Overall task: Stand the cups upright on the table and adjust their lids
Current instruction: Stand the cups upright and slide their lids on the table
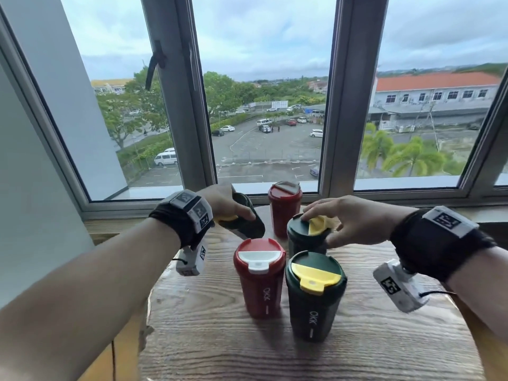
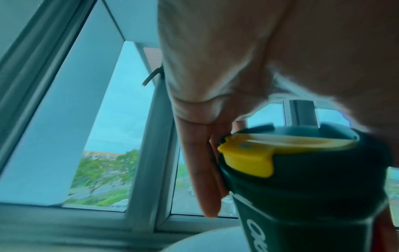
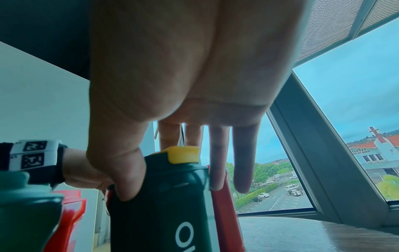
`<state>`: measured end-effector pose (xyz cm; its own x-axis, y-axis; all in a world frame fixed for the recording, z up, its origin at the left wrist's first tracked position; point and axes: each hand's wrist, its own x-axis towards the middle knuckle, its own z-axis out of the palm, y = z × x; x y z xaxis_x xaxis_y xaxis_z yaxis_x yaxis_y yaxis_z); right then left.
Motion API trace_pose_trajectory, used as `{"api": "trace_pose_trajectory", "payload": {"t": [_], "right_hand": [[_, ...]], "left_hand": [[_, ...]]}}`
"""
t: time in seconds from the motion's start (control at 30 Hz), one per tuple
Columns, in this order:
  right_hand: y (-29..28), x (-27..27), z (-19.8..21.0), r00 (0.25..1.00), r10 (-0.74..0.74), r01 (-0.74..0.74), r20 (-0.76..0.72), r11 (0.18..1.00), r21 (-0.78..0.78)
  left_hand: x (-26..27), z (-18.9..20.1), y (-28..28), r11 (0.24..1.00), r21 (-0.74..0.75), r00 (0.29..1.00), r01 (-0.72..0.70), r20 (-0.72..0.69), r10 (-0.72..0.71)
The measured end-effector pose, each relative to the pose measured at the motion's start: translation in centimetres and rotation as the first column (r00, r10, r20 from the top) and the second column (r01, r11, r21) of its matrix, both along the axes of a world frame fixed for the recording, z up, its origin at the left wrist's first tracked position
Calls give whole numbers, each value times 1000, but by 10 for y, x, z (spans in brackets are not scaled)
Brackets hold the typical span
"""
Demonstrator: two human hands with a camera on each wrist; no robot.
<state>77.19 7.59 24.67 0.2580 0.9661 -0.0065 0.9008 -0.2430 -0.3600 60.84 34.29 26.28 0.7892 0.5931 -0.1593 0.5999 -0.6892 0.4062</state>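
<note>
Five lidded cups are on the round wooden table point(image 1: 220, 350). Standing upright at the front are a red cup point(image 1: 261, 292) with a white flap and a green cup point(image 1: 313, 306) with a yellow flap. Another red cup point(image 1: 284, 213) stands at the back. My left hand point(image 1: 228, 206) grips a tilted green cup point(image 1: 248, 225) near its lid; the left wrist view shows this cup point(image 2: 306, 184) with its yellow flap point(image 2: 248, 155) down. My right hand point(image 1: 343, 221) holds the top of the middle green cup point(image 1: 302, 242), thumb on its side point(image 3: 127, 185), its yellow flap point(image 1: 317, 225) raised.
A window sill point(image 1: 384, 185) and grey window frame point(image 1: 338, 105) run right behind the table. A white wall point(image 1: 33, 188) stands at the left. The cups are bunched close together at the table's middle and back. Bare wood lies in front of them.
</note>
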Motion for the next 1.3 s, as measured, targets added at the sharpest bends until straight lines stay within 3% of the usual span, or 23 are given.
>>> {"api": "trace_pose_trajectory", "payload": {"t": [0.17, 0.43, 0.73, 0.83, 0.9, 1.0, 1.17, 1.3], "right_hand": [[1, 1, -2, 999, 13, -13, -30, 1000, 16], [-1, -1, -4, 999, -3, 5, -53, 999, 33], [-4, -10, -5, 1000, -5, 7, -29, 998, 59], [-7, -16, 5, 997, -39, 43, -65, 998, 52], [-8, -15, 14, 985, -117, 127, -125, 989, 79], [-4, -11, 24, 961, -265, 269, -84, 963, 38], [8, -19, 20, 833, -432, 423, -345, 900, -107], [15, -23, 17, 754, -492, 495, -435, 861, -116]], "left_hand": [[7, 13, -21, 986, 59, 986, 158, -57, -155], [26, 6, -39, 967, 90, 961, 239, -161, -223], [20, 1, -40, 953, -9, 947, 303, -105, -302], [14, 1, -33, 957, -19, 951, 288, -115, -289], [11, 3, -27, 963, -9, 955, 271, -121, -270], [4, 6, -19, 985, -40, 985, 166, -47, -168], [-3, 1, -16, 964, -259, 996, 63, 75, -45], [-2, 0, -23, 944, -328, 985, 21, 168, 36]]}}
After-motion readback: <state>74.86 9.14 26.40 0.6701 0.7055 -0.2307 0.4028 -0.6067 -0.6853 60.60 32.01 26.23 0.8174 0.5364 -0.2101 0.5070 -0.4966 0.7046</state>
